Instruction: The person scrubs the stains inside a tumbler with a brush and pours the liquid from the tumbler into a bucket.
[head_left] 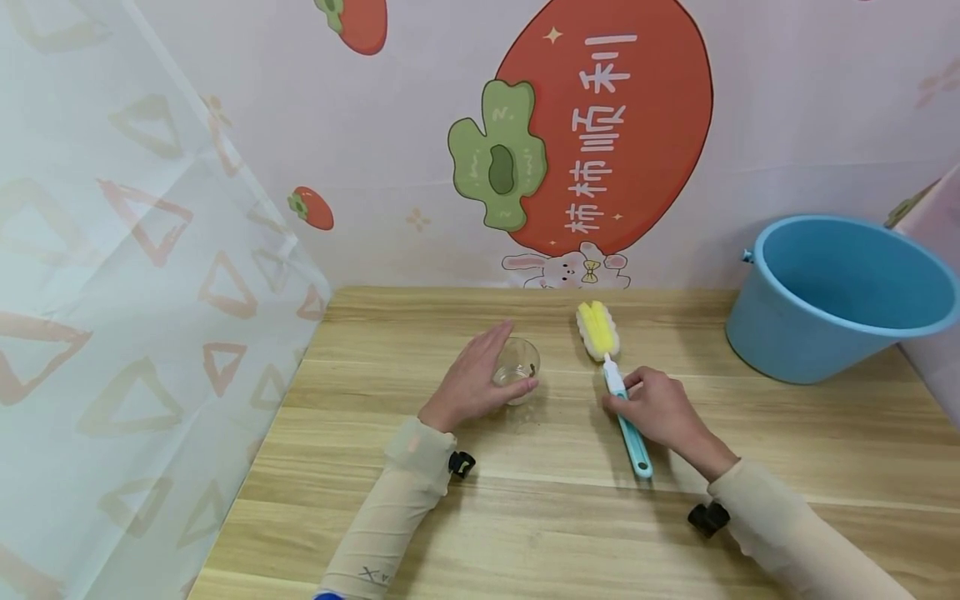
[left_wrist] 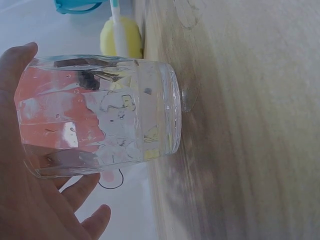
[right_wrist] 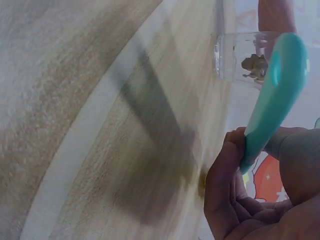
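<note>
A clear drinking glass (head_left: pixel 517 364) stands upright on the wooden table. My left hand (head_left: pixel 477 379) is around its left side, thumb across the front and fingers fairly straight behind. In the left wrist view the glass (left_wrist: pixel 100 115) lies between thumb and spread fingers; I cannot tell how firmly they touch it. A dark brown smudge shows on the glass (right_wrist: pixel 240 57) in the right wrist view. My right hand (head_left: pixel 660 408) pinches the teal-and-white handle of a sponge cup brush (head_left: pixel 633 442). Its yellow-and-white head points away from me, and the handle is tilted above the table.
A large blue bucket (head_left: pixel 787 333) stands at the back right of the table (head_left: pixel 540 525). Behind the table hangs a printed cloth (head_left: pixel 405 142), and another patterned cloth (head_left: pixel 150 333) runs along the left side. Small wet marks show on the wood near the glass.
</note>
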